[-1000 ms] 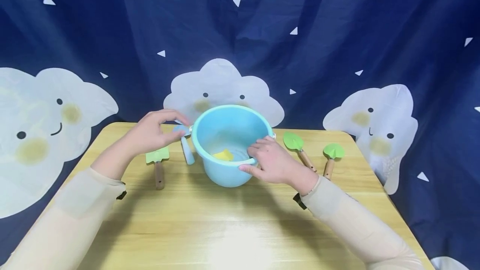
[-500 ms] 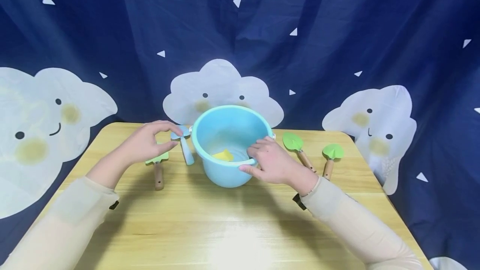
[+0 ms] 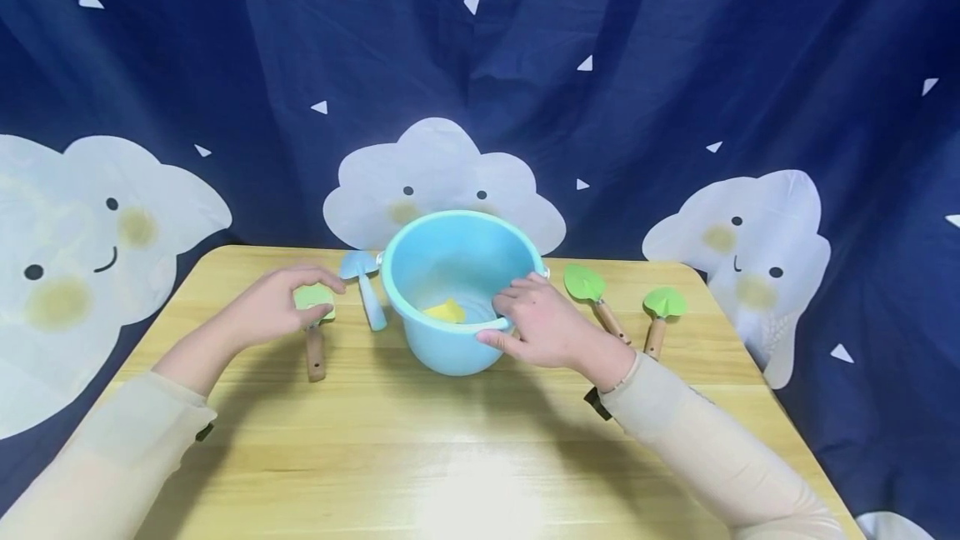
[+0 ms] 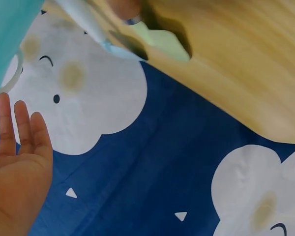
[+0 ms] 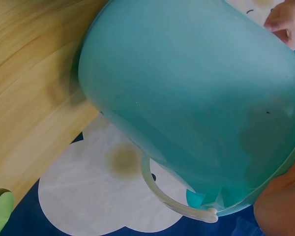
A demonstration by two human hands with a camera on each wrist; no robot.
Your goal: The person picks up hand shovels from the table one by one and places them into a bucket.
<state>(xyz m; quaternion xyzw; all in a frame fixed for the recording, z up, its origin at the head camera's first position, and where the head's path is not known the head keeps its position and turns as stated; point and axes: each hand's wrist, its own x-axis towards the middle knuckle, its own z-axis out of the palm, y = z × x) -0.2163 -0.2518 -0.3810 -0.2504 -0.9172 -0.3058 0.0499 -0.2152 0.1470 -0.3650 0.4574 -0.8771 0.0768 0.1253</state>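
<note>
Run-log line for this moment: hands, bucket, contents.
right hand: grips bucket by rim | left hand: holds nothing, near green shovel | yellow piece: inside bucket

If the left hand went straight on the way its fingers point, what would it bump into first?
Probably the blue spade, just beyond the fingers of the left hand in the head view. Height is unclear, though; it might pass above and meet the bucket instead.

- Bucket (image 5: 177, 93): teal, on table (image 5: 29, 73); pale handle (image 5: 163, 198) at rim (image 5: 246, 200).
- Right hand (image 5: 282, 201): at rim, partly cut off.
- Left hand (image 5: 287, 20): beyond bucket.
- Green tool (image 5: 4, 212): lower left corner, cropped.
</note>
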